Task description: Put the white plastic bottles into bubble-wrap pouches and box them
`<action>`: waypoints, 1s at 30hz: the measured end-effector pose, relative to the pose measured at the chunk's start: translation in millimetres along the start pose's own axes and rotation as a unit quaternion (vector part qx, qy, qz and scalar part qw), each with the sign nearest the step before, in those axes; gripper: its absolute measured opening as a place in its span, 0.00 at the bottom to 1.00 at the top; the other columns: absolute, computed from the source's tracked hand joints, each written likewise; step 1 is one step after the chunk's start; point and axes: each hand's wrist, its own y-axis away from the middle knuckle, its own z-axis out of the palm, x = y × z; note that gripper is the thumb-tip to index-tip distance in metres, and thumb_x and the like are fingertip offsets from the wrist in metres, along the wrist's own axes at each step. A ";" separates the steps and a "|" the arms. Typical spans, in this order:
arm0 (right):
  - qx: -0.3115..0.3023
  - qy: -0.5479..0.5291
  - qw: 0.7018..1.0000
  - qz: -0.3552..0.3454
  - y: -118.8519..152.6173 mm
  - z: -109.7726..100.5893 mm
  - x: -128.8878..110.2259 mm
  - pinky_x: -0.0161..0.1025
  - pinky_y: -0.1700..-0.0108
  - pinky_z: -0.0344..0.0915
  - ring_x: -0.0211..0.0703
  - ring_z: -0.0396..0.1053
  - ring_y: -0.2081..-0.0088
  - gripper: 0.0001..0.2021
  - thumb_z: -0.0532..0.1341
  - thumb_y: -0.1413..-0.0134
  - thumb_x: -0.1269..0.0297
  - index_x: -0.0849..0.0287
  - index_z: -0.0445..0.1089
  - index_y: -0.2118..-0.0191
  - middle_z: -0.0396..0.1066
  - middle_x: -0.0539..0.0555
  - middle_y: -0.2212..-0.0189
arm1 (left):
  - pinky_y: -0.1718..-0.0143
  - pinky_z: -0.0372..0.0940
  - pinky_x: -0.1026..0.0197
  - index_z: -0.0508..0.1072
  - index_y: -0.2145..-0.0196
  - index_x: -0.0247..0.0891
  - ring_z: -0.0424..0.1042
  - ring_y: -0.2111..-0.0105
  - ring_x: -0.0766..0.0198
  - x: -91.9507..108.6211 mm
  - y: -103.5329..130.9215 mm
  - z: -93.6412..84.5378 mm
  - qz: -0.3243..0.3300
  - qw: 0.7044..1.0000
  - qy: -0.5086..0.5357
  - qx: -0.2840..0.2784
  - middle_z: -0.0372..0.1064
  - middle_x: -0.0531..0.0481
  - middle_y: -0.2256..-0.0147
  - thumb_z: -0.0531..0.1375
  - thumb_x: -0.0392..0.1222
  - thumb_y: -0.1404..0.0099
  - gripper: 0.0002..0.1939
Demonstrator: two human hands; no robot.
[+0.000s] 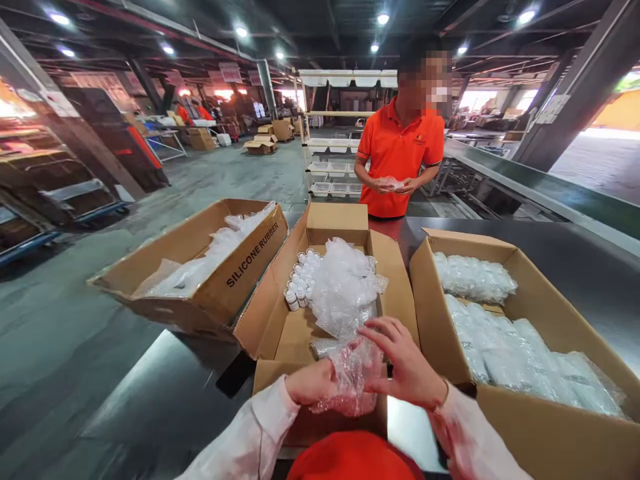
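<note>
1. At far left, an open carton [200, 280] is sitting askew and half off the dark table [165, 400]; its side flap is reading "SILICONE RUBBER". Clear bags are filling it, their contents too hazy to identify.
2. My left hand [313, 381] is clamping shut on a clear plastic bag [350, 377] from the left, fingers hidden behind the film.
3. The bag is sitting over the near edge of the middle carton [320, 227], long axis running upright, mouth pointing up toward crumpled plastic. What it contains is not discernible.
4. Small white capped bottles [301, 279] are standing upright in the middle carton, partly covered.
5. My right hand [407, 363] is pinching the bag's upper right, fingers curled onto it.
6. The right carton [520, 440] is holding more clear bags, cropped at the frame edge.
7. Beyond the table, a co-worker [400, 157] in orange is handling something indistinct; the chest logo is illegible.
</note>
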 end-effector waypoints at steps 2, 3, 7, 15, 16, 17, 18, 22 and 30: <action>-0.119 -0.065 0.990 0.041 -7.5 -10.7 12.3 0.51 0.45 0.59 0.57 0.63 0.48 0.43 0.72 0.72 0.49 0.60 0.65 0.45 0.67 0.62 0.49 | 0.52 0.62 0.51 0.69 0.49 0.33 0.70 0.59 0.52 22.2 8.2 1.9 -0.024 0.994 -0.044 -0.097 0.72 0.42 0.59 0.67 0.43 0.50 0.30; -0.188 -0.124 0.972 0.064 -8.3 -11.9 18.5 0.47 0.48 0.63 0.54 0.67 0.52 0.40 0.71 0.71 0.47 0.60 0.67 0.47 0.70 0.59 0.54 | 0.51 0.62 0.51 0.68 0.48 0.34 0.70 0.58 0.51 33.4 13.3 0.8 -0.048 0.990 -0.050 -0.125 0.72 0.41 0.58 0.67 0.45 0.48 0.30; -0.212 -0.264 0.925 0.169 6.3 -4.8 37.7 0.36 0.62 0.66 0.42 0.69 0.67 0.23 0.70 0.66 0.50 0.62 0.74 0.65 0.72 0.49 0.71 | 0.46 0.60 0.48 0.51 0.37 0.51 0.67 0.48 0.50 68.8 41.6 -22.2 -0.007 1.000 -0.025 0.009 0.62 0.43 0.44 0.65 0.49 0.44 0.40; 0.023 -0.385 0.898 0.210 31.2 4.0 37.5 0.40 0.57 0.66 0.44 0.70 0.64 0.21 0.71 0.64 0.55 0.64 0.74 0.62 0.74 0.53 0.68 | 0.45 0.58 0.47 0.72 0.53 0.37 0.67 0.50 0.48 -2.9 3.2 -29.3 0.007 0.980 0.016 0.199 0.70 0.39 0.51 0.75 0.48 0.67 0.41; 0.023 -0.389 0.900 0.196 32.1 4.0 34.1 0.41 0.56 0.66 0.45 0.70 0.62 0.23 0.71 0.65 0.56 0.63 0.74 0.61 0.74 0.53 0.66 | 0.48 0.61 0.49 0.75 0.58 0.35 0.70 0.54 0.50 -13.7 -6.4 -23.7 -0.003 0.980 0.001 0.197 0.73 0.40 0.56 0.74 0.50 0.65 0.35; 0.026 -0.383 0.905 0.182 33.5 3.8 30.6 0.42 0.55 0.66 0.46 0.70 0.60 0.23 0.71 0.65 0.57 0.63 0.74 0.60 0.74 0.54 0.64 | 0.51 0.64 0.50 0.76 0.63 0.33 0.72 0.59 0.52 -21.0 -13.8 -19.0 0.001 0.978 -0.021 0.206 0.75 0.41 0.62 0.73 0.51 0.63 0.30; 0.032 -0.367 0.913 0.172 35.4 3.4 27.3 0.42 0.54 0.66 0.47 0.69 0.59 0.23 0.71 0.65 0.58 0.62 0.74 0.60 0.73 0.55 0.62 | 0.56 0.66 0.52 0.77 0.67 0.32 0.73 0.65 0.55 -24.6 -18.8 -15.9 0.010 0.973 -0.048 0.226 0.76 0.43 0.67 0.72 0.52 0.61 0.25; 0.125 -0.290 0.926 0.206 45.6 4.0 19.1 0.41 0.58 0.68 0.47 0.70 0.62 0.16 0.70 0.65 0.60 0.62 0.74 0.67 0.73 0.55 0.65 | 0.65 0.68 0.56 0.77 0.77 0.32 0.71 0.72 0.58 -11.2 -20.0 -15.5 0.045 0.969 -0.119 0.211 0.74 0.44 0.74 0.71 0.54 0.60 0.20; 0.124 -0.236 0.952 0.148 56.9 -3.9 10.9 0.48 0.48 0.65 0.51 0.68 0.52 0.26 0.68 0.61 0.55 0.61 0.70 0.53 0.70 0.60 0.53 | 0.55 0.67 0.56 0.80 0.75 0.38 0.73 0.59 0.52 -3.1 -24.8 -15.2 0.137 0.947 -0.222 0.187 0.76 0.41 0.61 0.65 0.50 0.49 0.12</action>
